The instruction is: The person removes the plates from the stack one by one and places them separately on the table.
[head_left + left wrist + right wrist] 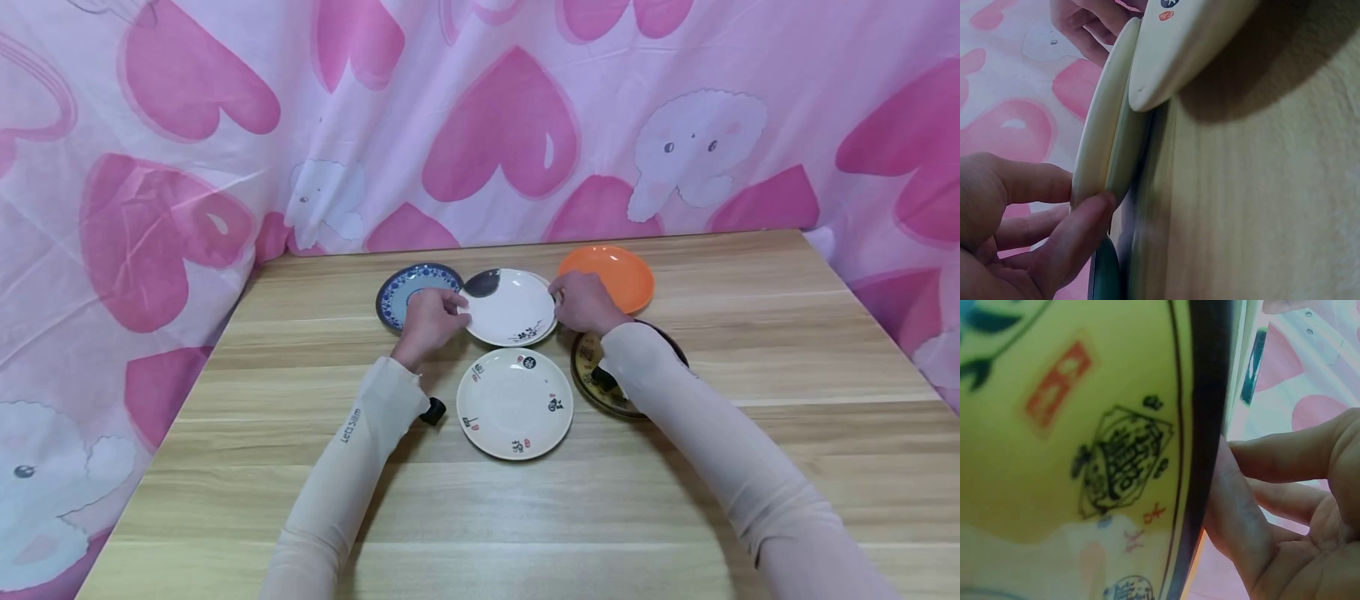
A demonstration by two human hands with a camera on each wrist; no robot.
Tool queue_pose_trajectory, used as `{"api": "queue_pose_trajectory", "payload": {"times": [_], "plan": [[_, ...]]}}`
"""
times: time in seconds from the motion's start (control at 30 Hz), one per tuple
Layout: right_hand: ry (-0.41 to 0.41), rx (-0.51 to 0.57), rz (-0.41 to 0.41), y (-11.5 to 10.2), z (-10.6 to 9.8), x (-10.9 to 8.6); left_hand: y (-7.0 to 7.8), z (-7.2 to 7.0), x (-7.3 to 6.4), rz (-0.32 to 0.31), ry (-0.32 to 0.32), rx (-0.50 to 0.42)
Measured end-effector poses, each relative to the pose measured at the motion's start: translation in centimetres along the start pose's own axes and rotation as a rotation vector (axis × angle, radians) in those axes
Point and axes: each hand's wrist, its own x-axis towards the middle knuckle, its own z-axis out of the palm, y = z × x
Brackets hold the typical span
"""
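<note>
A white plate (506,308) with a dark patch and a small floral print lies at the far middle, over another pale plate whose edge shows beneath it. My left hand (432,321) pinches its left rim, overlapping the blue-patterned plate (390,302) in the head view. Up close in the left wrist view, thumb and fingers (1054,194) meet at the rims of the two stacked plates (1102,119). On the opposite side, my right hand (585,302) pinches the right rim, between an orange plate (633,279) and a brown-rimmed plate (581,367).
A cream plate (515,404) with small black and red drawings stands just in front of the white one. My right forearm reaches over the brown-rimmed plate. A pink heart-print cloth (495,125) hangs behind the wooden table (247,467).
</note>
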Motion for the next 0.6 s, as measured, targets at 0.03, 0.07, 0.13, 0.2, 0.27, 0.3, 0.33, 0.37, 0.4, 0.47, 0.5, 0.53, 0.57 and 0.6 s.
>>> {"api": "queue_pose_trajectory", "payload": {"times": [0.03,0.07,0.13,0.2,0.27,0.3,0.33,0.37,0.4,0.47,0.5,0.53,0.57,0.6], "plan": [[-0.010,0.003,0.006,-0.05,0.00,0.05,-0.03,-0.02,0.00,-0.004,0.001,-0.011],[-0.017,0.004,0.011,-0.10,0.00,0.09,-0.07,-0.03,0.00,-0.005,0.004,-0.021],[-0.025,0.008,0.020,-0.19,0.01,0.13,-0.14,-0.07,0.00,-0.005,0.007,-0.037],[-0.026,0.008,0.020,-0.25,0.04,0.16,-0.22,-0.11,0.00,-0.001,0.010,-0.047],[-0.025,0.009,0.018,-0.30,0.03,0.13,-0.25,-0.15,-0.01,-0.001,0.014,-0.058],[-0.026,0.011,0.020,-0.32,0.03,0.11,-0.25,-0.17,-0.01,-0.003,0.016,-0.066],[-0.027,0.013,0.021,-0.35,0.03,0.09,-0.24,-0.18,-0.02,-0.005,0.016,-0.074],[-0.028,0.014,0.024,-0.37,0.02,0.07,-0.23,-0.20,-0.02,-0.007,0.018,-0.081],[-0.030,0.020,0.031,-0.37,0.01,0.04,-0.22,-0.21,-0.04,-0.010,0.014,-0.093],[-0.032,0.022,0.039,-0.39,-0.03,-0.05,-0.21,-0.20,-0.04,-0.020,0.011,-0.124],[-0.032,0.022,0.041,-0.39,-0.04,-0.07,-0.24,-0.21,-0.06,-0.022,0.009,-0.137],[-0.031,0.023,0.041,-0.40,-0.05,-0.09,-0.28,-0.21,-0.07,-0.027,0.008,-0.154],[-0.031,0.025,0.040,-0.38,-0.05,-0.10,-0.33,-0.23,-0.09,-0.028,0.008,-0.171],[-0.031,0.026,0.038,-0.37,-0.06,-0.11,-0.39,-0.25,-0.13,-0.030,0.008,-0.187]]}}
